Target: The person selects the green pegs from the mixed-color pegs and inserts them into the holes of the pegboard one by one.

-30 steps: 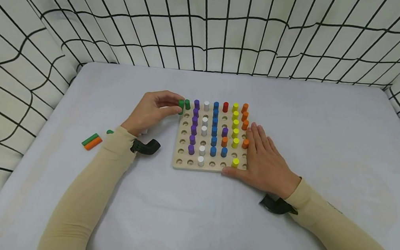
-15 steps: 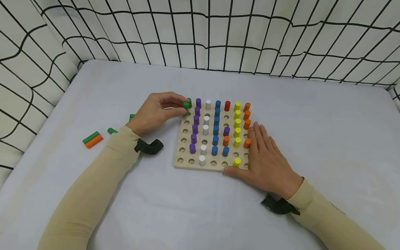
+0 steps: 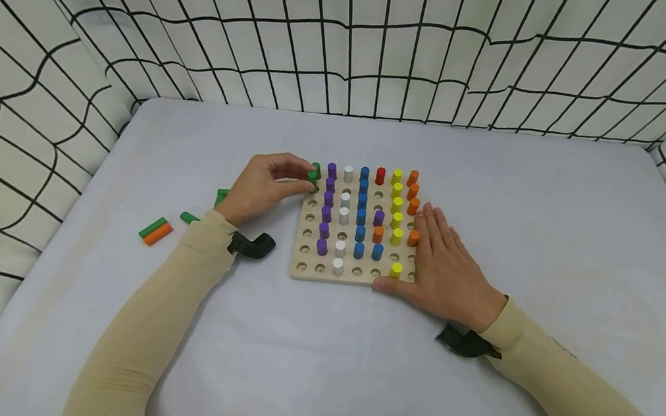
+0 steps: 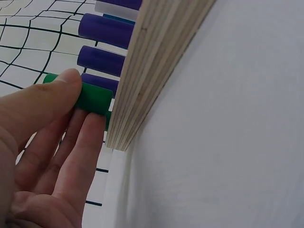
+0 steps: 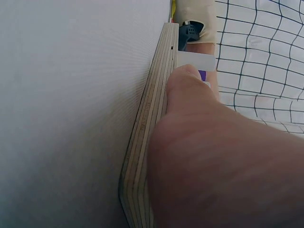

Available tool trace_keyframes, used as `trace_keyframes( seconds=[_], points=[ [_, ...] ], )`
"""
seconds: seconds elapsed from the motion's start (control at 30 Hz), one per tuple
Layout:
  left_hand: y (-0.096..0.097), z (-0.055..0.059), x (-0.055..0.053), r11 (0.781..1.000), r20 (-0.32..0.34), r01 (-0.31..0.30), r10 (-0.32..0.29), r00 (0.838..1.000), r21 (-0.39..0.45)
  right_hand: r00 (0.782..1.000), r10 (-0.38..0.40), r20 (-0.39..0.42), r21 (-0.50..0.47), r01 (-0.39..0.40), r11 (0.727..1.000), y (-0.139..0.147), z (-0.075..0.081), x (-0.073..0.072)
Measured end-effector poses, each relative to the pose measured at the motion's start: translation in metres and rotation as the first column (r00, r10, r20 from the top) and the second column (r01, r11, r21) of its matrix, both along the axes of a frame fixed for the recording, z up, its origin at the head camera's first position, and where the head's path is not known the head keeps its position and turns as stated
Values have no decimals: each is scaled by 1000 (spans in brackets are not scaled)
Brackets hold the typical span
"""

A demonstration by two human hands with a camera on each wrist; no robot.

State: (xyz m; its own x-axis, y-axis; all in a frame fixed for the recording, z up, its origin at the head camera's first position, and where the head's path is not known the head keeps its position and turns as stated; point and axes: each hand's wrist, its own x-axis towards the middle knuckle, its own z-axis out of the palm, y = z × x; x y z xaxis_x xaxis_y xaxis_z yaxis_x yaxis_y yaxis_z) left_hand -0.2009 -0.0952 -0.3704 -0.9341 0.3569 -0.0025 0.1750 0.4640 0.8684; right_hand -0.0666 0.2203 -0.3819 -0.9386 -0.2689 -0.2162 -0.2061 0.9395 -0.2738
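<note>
My left hand (image 3: 272,186) pinches a green peg (image 4: 94,98) between thumb and fingers at the far left corner of the wooden pegboard (image 3: 309,275). The peg stands upright over the second hole of the leftmost column, its lower end right at the board's face. Just behind it, another green peg (image 3: 317,167) fills the corner hole. My right hand (image 3: 452,271) lies flat with straight fingers along the board's right edge, thumb at the near edge. Purple pegs (image 3: 326,214) fill much of the neighbouring column; white, blue, red, yellow and orange ones stand further right.
Left of the board, a green peg (image 3: 189,217) lies on the white table (image 3: 319,365), with another green peg (image 3: 222,196) partly behind my left hand. Further left, a green peg and an orange peg (image 3: 158,234) lie side by side. Black wire grid (image 3: 380,77) stands behind the table.
My left hand has carried the green peg slightly right, from beside the board's left edge to over the second hole. My right hand keeps its place against the board.
</note>
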Motion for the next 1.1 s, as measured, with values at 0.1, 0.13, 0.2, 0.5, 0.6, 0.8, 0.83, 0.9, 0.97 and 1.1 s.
trace_keyframes(
  seconds=[0.1, 0.13, 0.2, 0.5, 0.6, 0.8, 0.83, 0.9, 0.97, 1.1],
  points=[
    [0, -1, 0, 1000, -2, 3, -3, 1000, 1, 1000, 0, 2, -2, 0, 1000, 0, 1, 0],
    [0, -1, 0, 1000, -1, 2, -2, 1000, 2, 1000, 0, 1, -3, 0, 1000, 0, 1, 0],
    [0, -2, 0, 1000, -3, 0, 0, 1000, 1, 1000, 1, 2, -4, -1, 1000, 0, 1, 0],
    [2, -2, 0, 1000, 1, -15, 15, 1000, -7, 1000, 10, -14, -3, -10, 1000, 0, 2, 1],
    [2, -1, 1, 1000, 7, -14, 14, 1000, -3, 1000, 9, -8, 2, -9, 1000, 1, 1, 1],
    [3, -1, 1, 1000, 13, -9, 9, 1000, 10, 1000, 11, -13, 4, -11, 1000, 1, 1, 1],
    [3, -1, 1, 1000, 13, -8, 7, 1000, 10, 1000, 12, -15, 4, -12, 1000, 1, 1, 1],
    [2, -1, 1, 1000, 15, -5, 5, 1000, 7, 1000, 14, -18, 4, -14, 1000, 1, 0, 1],
    [2, -1, 1, 1000, 18, -3, 3, 1000, 4, 1000, 15, -17, 7, -14, 1000, 1, 0, 0],
    [1, -2, 0, 1000, 23, -3, 3, 1000, 2, 1000, 17, -23, 11, -17, 1000, 0, 0, 1]
  ],
)
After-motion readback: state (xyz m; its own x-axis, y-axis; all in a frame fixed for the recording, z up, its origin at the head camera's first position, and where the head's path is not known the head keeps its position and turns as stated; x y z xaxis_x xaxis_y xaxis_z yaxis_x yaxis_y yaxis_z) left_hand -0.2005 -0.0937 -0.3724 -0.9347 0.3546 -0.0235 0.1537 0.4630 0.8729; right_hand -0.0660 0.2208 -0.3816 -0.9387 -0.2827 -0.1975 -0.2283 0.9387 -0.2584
